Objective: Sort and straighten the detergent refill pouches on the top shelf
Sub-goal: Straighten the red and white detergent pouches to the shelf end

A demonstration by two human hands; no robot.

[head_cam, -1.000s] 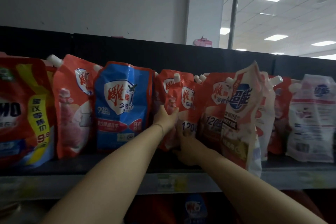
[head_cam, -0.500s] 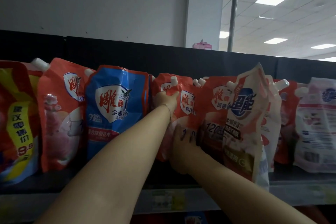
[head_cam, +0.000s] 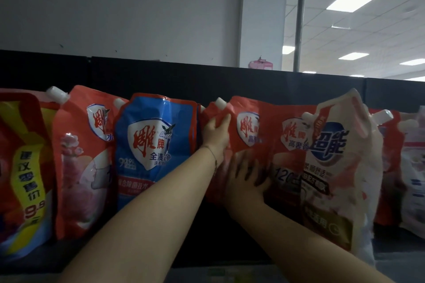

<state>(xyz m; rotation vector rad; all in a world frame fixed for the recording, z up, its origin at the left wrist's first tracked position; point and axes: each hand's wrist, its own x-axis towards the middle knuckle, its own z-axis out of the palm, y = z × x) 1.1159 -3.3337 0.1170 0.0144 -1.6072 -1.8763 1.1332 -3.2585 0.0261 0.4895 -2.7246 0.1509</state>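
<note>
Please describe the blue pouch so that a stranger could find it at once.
Look along the top shelf, with its row of mostly red pouches. Just left of the left hand stands the blue pouch: the only one with a blue front.

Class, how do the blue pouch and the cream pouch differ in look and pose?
Colour: the blue pouch is blue with a red edge; the cream pouch is pale pink-white.
Pose: the blue pouch stands upright; the cream pouch tilts out in front of a red pouch.
Emblem: the blue pouch has a white shield, the cream pouch a blue roundel.
Both are soft printed pouches.
</note>
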